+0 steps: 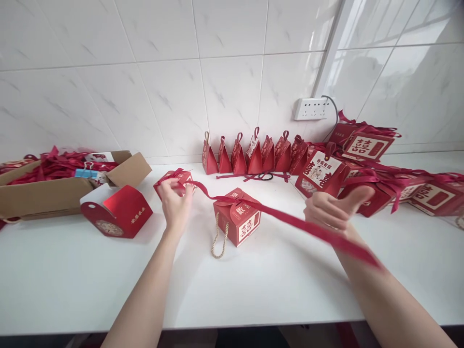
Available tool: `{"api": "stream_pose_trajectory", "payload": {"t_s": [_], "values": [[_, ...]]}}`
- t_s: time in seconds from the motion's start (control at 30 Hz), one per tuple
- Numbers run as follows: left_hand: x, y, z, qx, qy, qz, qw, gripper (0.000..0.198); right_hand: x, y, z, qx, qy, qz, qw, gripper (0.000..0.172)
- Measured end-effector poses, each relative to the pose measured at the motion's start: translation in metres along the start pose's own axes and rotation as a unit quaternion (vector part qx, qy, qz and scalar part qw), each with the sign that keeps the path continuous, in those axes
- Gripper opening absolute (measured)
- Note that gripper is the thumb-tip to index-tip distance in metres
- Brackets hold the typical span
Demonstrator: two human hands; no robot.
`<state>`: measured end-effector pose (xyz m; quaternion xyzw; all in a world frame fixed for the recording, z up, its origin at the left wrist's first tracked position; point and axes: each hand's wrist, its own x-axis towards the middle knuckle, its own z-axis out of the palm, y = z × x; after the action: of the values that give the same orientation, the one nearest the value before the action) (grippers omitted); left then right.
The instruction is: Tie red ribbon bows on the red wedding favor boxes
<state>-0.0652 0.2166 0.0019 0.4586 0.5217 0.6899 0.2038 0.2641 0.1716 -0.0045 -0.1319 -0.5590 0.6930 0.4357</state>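
The white tabletop (203, 290) carries all the items; a cardboard carton (43, 200), filled with loose ribbons (54, 166), stands on it toward my left. A red gift box (235, 217) stands closed on the tabletop between my left hand (173, 205) and my right hand (335, 208), touching neither. In this view the left hand is the nearer one. A dark red ribbon (286, 220) crosses the top of the box, its long axis running side to side: a short length leads to the left hand, and a longer length slants lower, past the right hand. This crossing at the box top is the controlling relation. Reference position: the box lies to the right of my left fingers and to the left of my right fingers. Left state: thumb and fingertips pinch the short length. Right state: fingers curled inward, thumb extended; the long length passes in front of the wrist, its end blurred, and I cannot tell whether these fingers grip it. A thin rope handle (212, 248) hangs at the box's left side, clear of both hands.
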Motion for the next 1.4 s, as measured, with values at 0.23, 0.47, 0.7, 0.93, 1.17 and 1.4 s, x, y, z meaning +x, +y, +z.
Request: {"api": "stream_pose_trajectory", "payload": {"t_s": [0.23, 0.47, 0.7, 0.93, 1.17, 1.4], "values": [[-0.02, -0.003, 0.01, 0.102, -0.406, 0.053, 0.907, 0.028, 0.029, 0.019, 0.043, -0.236, 0.129, 0.205, 0.941, 0.056], [-0.025, 0.007, 0.008, 0.003, -0.516, -0.047, 0.855, 0.034, 0.034, 0.027, 0.05, -0.273, 0.197, 0.148, 0.93, 0.043], [-0.027, 0.021, 0.006, 0.048, -0.546, -0.006, 0.836, 0.025, 0.028, 0.02, 0.042, -0.277, 0.142, 0.163, 0.936, 0.043], [-0.029, 0.019, 0.01, 0.094, -0.499, 0.017, 0.862, 0.026, 0.026, 0.014, 0.039, -0.268, 0.113, 0.167, 0.942, 0.04], [-0.039, 0.013, 0.019, 0.135, -0.286, 0.212, 0.925, 0.019, 0.019, 0.009, 0.049, -0.158, -0.018, 0.257, 0.953, 0.035], [-0.039, 0.014, 0.02, 0.122, -0.165, 0.448, 0.87, 0.01, 0.017, 0.01, 0.045, -0.108, 0.026, 0.195, 0.974, 0.037]]}}
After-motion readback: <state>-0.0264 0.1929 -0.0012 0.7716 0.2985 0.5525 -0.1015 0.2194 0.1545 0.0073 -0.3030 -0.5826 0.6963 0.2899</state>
